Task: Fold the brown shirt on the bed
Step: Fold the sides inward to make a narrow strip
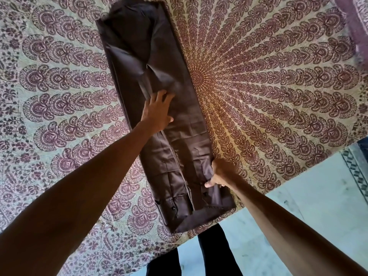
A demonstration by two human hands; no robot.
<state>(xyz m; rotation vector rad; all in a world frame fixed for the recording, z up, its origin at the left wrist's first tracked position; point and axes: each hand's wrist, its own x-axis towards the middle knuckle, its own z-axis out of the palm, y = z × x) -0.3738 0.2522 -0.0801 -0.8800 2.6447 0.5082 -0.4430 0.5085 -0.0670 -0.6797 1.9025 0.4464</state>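
The left hand (157,112) lies flat, fingers apart, on the shirt (151,76). The right hand (221,174) pinches its edge.

No legible txt — none anywhere

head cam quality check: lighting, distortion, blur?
Head view: warm light patch on the bedspread right of the brown shirt, edges dimmer; soft sheen on the shirt, no hard glare; wide-angle stretch makes both forearms balloon toward the bottom corners; top right corner smeared; left hand and right hand fairly sharp.
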